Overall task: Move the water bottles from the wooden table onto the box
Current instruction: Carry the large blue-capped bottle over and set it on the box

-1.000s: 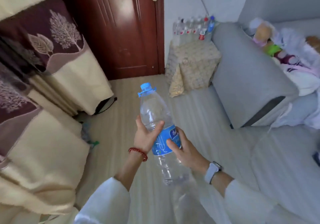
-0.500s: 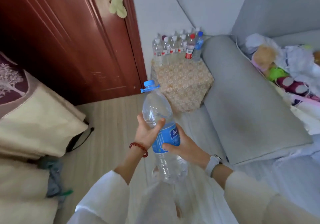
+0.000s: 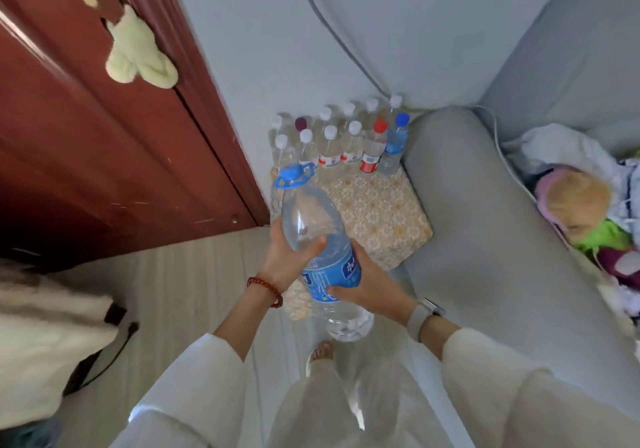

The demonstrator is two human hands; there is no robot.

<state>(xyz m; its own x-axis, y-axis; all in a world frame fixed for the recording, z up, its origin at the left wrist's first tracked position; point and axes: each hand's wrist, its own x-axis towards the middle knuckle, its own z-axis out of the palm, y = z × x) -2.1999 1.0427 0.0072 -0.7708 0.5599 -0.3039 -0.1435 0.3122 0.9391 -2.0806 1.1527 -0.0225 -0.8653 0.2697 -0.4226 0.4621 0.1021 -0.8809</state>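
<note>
Large bottle (image 3: 320,250): tilted in mid-air, short of box (image 3: 377,212) | left hand (image 3: 289,260), right hand (image 3: 363,283): fingers clamped around bottle | risk: small bottles (image 3: 341,143) crowd box's far edge; careless set-down likely topples them or overhangs front edge.

Both hands (image 3: 291,260) grip a large bottle (image 3: 320,240) near the box (image 3: 381,215).
</note>
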